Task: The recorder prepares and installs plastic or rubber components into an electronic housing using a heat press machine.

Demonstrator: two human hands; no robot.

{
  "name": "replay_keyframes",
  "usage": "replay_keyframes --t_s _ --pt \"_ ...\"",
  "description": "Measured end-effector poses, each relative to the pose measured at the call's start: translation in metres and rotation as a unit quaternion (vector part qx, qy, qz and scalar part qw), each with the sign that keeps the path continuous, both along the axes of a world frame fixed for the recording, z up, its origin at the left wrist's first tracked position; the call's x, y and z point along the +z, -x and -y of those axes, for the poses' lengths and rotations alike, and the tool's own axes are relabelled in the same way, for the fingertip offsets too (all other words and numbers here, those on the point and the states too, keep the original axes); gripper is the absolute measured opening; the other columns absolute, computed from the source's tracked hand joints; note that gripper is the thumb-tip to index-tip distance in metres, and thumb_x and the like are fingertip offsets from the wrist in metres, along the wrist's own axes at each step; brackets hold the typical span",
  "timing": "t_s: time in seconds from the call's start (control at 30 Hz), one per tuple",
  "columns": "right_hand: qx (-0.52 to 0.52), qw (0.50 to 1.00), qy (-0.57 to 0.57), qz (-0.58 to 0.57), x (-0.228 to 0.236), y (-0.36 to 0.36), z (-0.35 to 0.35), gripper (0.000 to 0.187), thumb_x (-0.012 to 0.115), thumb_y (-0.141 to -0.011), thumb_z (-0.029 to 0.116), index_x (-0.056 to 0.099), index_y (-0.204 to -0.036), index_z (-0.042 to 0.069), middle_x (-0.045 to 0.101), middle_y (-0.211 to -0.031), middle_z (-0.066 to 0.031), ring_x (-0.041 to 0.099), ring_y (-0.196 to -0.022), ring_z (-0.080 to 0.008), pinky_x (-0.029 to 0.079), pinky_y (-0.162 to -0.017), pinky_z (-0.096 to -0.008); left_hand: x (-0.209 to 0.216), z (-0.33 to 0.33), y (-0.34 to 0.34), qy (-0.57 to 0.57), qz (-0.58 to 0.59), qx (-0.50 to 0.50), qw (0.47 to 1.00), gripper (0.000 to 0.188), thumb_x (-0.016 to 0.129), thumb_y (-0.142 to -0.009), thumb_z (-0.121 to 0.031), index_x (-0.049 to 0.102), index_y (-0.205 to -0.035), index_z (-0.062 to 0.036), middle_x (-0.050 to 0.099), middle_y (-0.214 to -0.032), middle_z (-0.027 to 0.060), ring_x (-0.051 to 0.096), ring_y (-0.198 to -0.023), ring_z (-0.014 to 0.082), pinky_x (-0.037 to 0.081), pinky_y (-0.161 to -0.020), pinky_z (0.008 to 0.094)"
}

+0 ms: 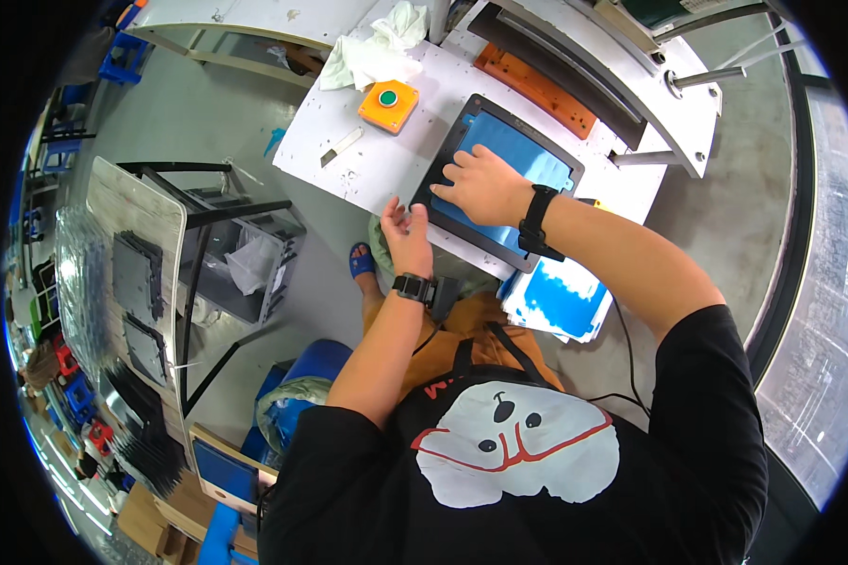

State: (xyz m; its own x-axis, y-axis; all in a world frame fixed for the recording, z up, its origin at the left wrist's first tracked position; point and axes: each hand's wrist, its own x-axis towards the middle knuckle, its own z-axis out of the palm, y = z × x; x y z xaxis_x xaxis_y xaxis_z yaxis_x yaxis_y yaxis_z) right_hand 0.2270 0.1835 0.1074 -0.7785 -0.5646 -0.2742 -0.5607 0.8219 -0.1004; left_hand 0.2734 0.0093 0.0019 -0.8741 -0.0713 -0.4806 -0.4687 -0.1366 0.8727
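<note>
A dark-framed flat panel with a blue film-like face lies tilted on the white worktable. My right hand rests over its left part, palm down, fingers slightly bent and apart, with nothing visible in them. Just off the panel's near left corner is my left hand, thumb and loosely bent fingers apart, holding nothing that I can see. Both wrists wear black bands. Under my right forearm, a stack of blue-and-white sheets sits by the table's near edge.
An orange box with a green button, a white cloth and a small cutter knife lie on the worktable. A press-like machine with an orange bar stands behind the panel. To the left, a rack holds dark frames.
</note>
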Motion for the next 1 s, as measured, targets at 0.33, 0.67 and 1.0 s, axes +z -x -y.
replay_keyframes --t_s 0.33,0.67,1.0 --pt "-0.108 0.98 0.166 0.032 -0.002 0.002 -0.008 0.024 0.059 -0.082 0.013 0.07 -0.103 0.014 0.06 -0.089 -0.0067 0.059 -0.091 -0.0257 0.046 -0.082 -0.0396 0.0 0.033 -0.008 -0.014 0.023 0.005 1.0 0.032 0.057 -0.099 -0.03 0.054 -0.123 -0.01 0.054 -0.101 -0.0037 0.049 -0.087 0.0056 0.042 -0.076 0.0229" --pt "-0.146 0.968 0.195 0.063 -0.015 0.009 0.009 0.014 0.061 -0.082 0.011 0.069 -0.094 0.01 0.061 -0.088 -0.01 0.061 -0.09 -0.0294 0.049 -0.081 -0.0405 0.005 0.041 0.0 0.006 0.014 -0.026 1.0 0.022 0.06 -0.096 -0.02 0.061 -0.108 -0.0016 0.06 -0.097 0.0019 0.054 -0.085 0.0087 0.044 -0.079 0.0234" --pt "-0.127 0.977 0.125 0.115 -0.013 0.026 0.021 0.02 0.053 -0.082 0.009 0.067 -0.096 0.004 0.064 -0.092 -0.015 0.062 -0.092 -0.0344 0.05 -0.081 -0.044 0.002 0.04 0.007 -0.001 -0.044 -0.038 0.998 0.019 0.06 -0.095 -0.015 0.06 -0.108 -0.001 0.06 -0.094 0.0015 0.054 -0.085 0.0079 0.045 -0.078 0.023"
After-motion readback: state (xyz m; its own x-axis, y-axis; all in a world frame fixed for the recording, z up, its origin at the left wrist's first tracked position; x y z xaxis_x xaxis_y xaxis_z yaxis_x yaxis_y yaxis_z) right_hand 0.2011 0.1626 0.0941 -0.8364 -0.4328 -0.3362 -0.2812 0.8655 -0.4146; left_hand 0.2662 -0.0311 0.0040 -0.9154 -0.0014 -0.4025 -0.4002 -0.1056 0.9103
